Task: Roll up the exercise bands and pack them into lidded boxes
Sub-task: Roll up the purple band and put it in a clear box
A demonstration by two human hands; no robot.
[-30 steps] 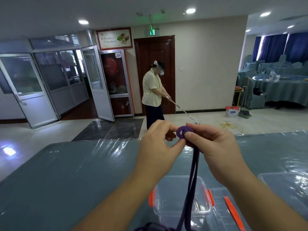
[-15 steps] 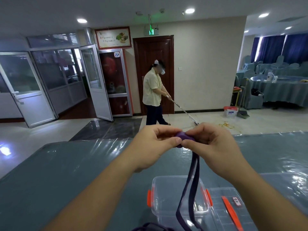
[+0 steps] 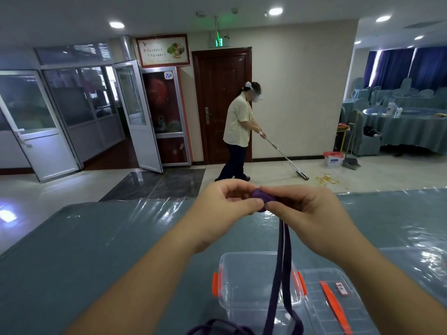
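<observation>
A purple exercise band (image 3: 280, 269) hangs in two strands from a small rolled coil held up over the table. My left hand (image 3: 225, 209) pinches the coil from the left and my right hand (image 3: 307, 211) pinches it from the right, with fingers curled round it. The loose strands drop past an open clear plastic box (image 3: 244, 284) with orange latches. Its clear lid (image 3: 331, 301) with an orange strip lies flat just right of the box. More purple band lies bunched at the bottom edge.
The table (image 3: 96, 250) is covered in a shiny teal plastic sheet. Another clear box (image 3: 418, 267) stands at the right. Beyond the table a person (image 3: 238, 131) mops the tiled floor near a brown door, with a dustpan and bin to the right.
The coil has turned between my fingers, from a visible open ring to a tighter lump mostly hidden by both hands. My hands stay at about the same height.
</observation>
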